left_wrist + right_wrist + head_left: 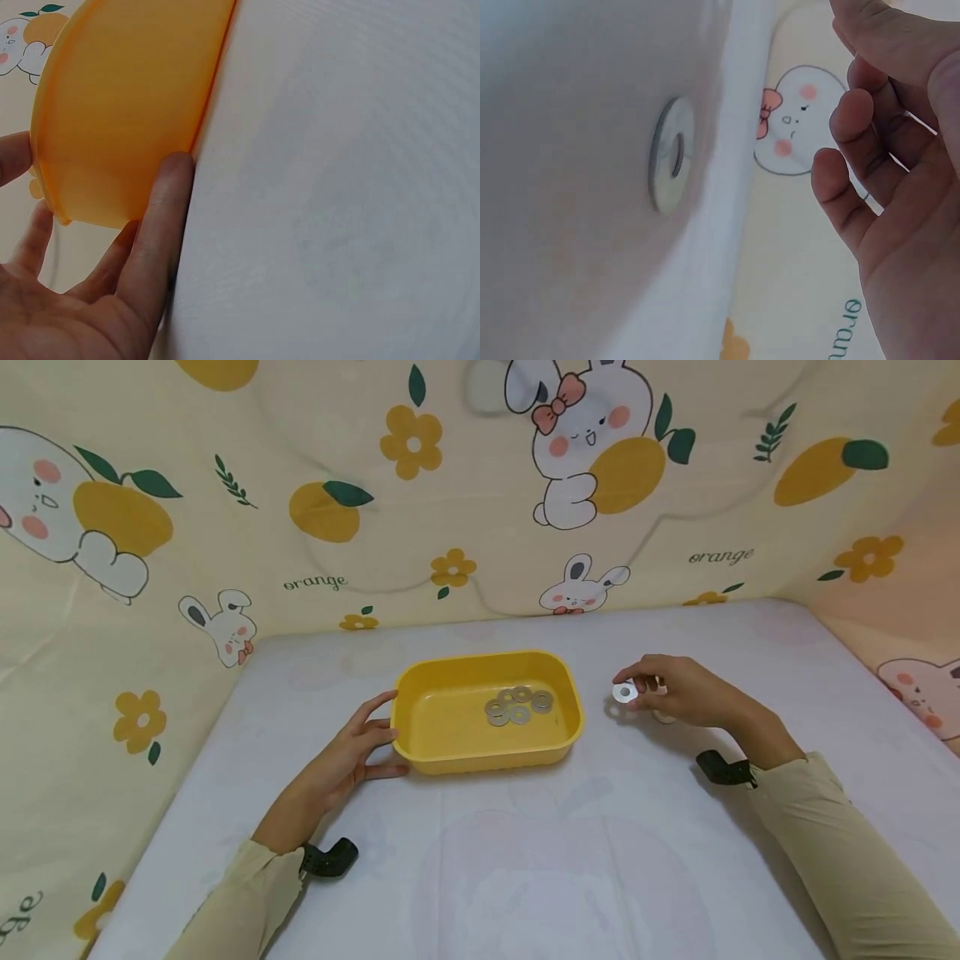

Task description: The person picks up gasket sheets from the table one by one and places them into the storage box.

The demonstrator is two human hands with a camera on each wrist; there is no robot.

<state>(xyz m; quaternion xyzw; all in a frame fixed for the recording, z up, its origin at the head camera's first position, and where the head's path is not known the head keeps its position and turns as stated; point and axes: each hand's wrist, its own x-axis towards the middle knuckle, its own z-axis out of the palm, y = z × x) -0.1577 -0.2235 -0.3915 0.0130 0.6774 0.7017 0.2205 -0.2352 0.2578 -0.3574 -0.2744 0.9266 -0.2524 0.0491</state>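
A yellow plastic basin (450,758) stands on the white cloth, with several flat metal washers (519,716) in its right half, some overlapping. My left hand (348,758) rests against its left end, fingers spread and fairly straight. In the left wrist view the thumb lies along the basin wall (112,112) and other fingertips meet its rim. To the right of the basin, my right hand (678,692) pinches one washer (625,692) between thumb and fingertips, above the cloth. Another washer (673,154) lies flat on the cloth under that hand, mostly hidden in the head view.
A white cloth (570,852) covers the table. Behind and to the sides hangs a cream curtain (480,502) printed with rabbits and oranges, meeting the table's back edge. Each wrist wears a black strap-on device (330,858).
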